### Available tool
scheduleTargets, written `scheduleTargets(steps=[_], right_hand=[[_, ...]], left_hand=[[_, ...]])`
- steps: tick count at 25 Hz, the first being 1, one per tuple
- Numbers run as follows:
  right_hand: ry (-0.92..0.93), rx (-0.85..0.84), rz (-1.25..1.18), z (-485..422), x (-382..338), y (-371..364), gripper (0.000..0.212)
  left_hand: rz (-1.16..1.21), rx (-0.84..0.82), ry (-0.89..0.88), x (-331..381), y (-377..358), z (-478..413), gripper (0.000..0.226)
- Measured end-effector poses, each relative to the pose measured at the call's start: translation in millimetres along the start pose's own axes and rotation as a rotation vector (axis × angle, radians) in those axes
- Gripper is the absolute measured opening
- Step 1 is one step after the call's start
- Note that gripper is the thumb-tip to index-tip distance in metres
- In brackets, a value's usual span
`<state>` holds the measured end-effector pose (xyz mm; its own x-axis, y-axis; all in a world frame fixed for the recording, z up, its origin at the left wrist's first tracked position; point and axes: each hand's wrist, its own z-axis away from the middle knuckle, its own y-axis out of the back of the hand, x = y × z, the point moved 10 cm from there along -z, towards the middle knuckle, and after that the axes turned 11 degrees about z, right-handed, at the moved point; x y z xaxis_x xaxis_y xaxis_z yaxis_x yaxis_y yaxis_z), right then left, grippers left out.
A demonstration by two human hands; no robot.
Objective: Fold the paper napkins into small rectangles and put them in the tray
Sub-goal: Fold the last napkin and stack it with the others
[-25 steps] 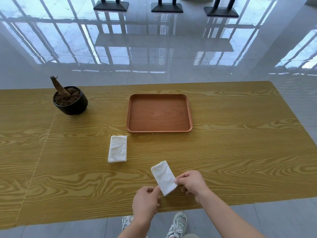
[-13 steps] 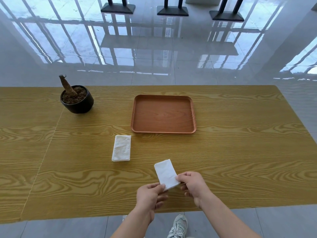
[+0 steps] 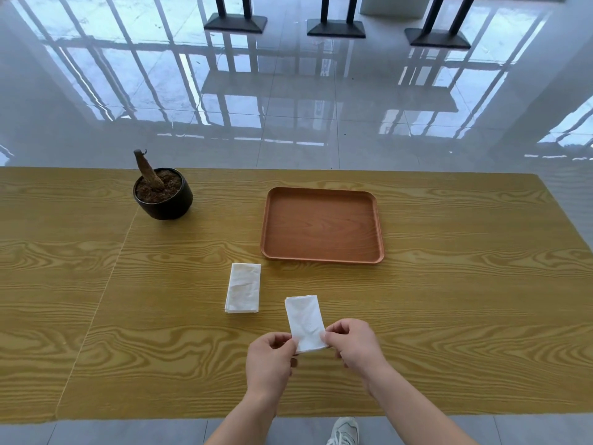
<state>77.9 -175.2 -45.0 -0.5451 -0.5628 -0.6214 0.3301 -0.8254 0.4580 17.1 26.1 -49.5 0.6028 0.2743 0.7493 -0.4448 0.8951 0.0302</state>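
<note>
Folded napkin (image 3: pixel 305 322) is pinched at its near corners by left hand (image 3: pixel 269 361) and right hand (image 3: pixel 356 346) fingers; tray (image 3: pixel 378 232) holds nothing.

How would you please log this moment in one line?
both hands pinch folded napkin | second napkin on table | tray empty

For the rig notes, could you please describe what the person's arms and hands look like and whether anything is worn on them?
Both forearms are bare as far as the frame shows, with no sleeves in view. The left hand and right hand wear no gloves, and no rings, watch or bracelet show at the wrists. No markings or cables are visible on either arm.
</note>
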Motion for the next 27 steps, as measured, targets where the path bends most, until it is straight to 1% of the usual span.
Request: scheduleTargets(steps=[6, 13, 21, 27], right_hand=[[0.051, -0.038, -0.004, -13, -50, -37, 0.009], [0.066, -0.003, -0.04, -30, -95, -84, 0.012], [0.02, 0.086, 0.092, -45, -101, -104, 0.011], [0.01, 0.099, 0.168, -47, -100, -108, 0.009]], left_hand=[[-0.102, 0.043, -0.186, 56, 39, -22, 0.007], [-0.234, 0.141, -0.262, 98, 84, -67, 0.013], [-0.369, 0.138, -0.202, 96, 96, -100, 0.017], [-0.414, 0.109, -0.172, 86, 102, -105, 0.01]])
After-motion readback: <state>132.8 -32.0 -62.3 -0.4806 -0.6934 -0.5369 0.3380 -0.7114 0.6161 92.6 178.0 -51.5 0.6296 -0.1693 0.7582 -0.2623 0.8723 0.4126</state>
